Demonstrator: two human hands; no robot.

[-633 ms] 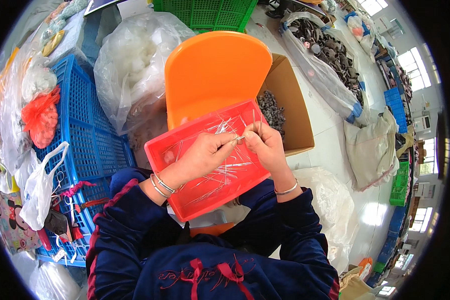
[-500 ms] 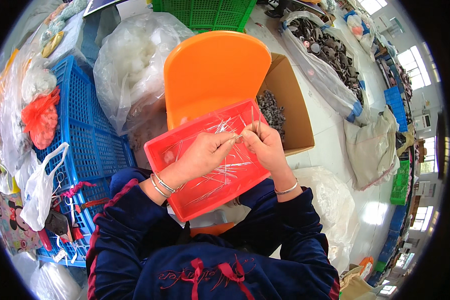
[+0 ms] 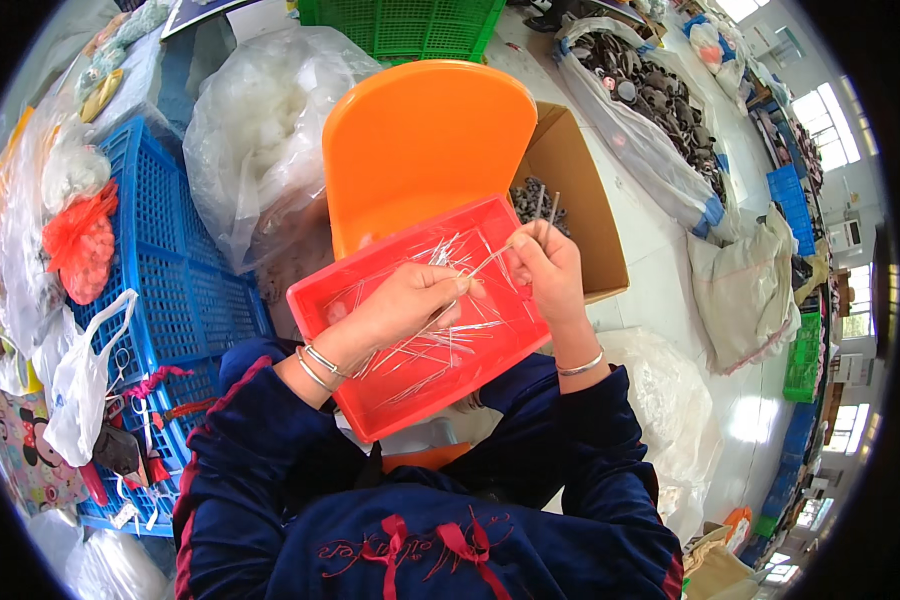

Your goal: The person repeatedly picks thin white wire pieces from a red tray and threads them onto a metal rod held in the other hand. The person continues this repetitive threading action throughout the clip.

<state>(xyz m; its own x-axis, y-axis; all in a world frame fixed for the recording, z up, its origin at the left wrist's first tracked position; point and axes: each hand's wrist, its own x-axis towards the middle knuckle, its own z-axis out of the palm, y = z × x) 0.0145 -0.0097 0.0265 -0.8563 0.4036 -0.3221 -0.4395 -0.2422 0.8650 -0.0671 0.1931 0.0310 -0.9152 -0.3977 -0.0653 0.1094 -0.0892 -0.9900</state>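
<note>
My left hand (image 3: 405,300) is closed in a pinch over the red tray (image 3: 420,405), holding one end of a thin pale strand (image 3: 488,262). The strand runs taut to my right hand (image 3: 555,278), whose thumb and fingers are closed on its other part near the tray's right rim. Two slim metal prongs (image 3: 547,204) stick up out of the right hand; most of that tool is hidden in the palm, so its kind does not show. Many thin whitish, shiny strips (image 3: 435,350) lie loose in the tray, which rests by my lap.
An orange chair (image 3: 425,150) stands ahead. To its right a cardboard box (image 3: 595,245) holds grey fuzzy pieces. Blue crates (image 3: 160,250) and a plastic bag of white stuffing (image 3: 270,130) are on the left. A large bag of dark pieces (image 3: 650,95) lies far right.
My right hand has moved up and to the right, away from the left hand. The strand between them now shows stretched out.
</note>
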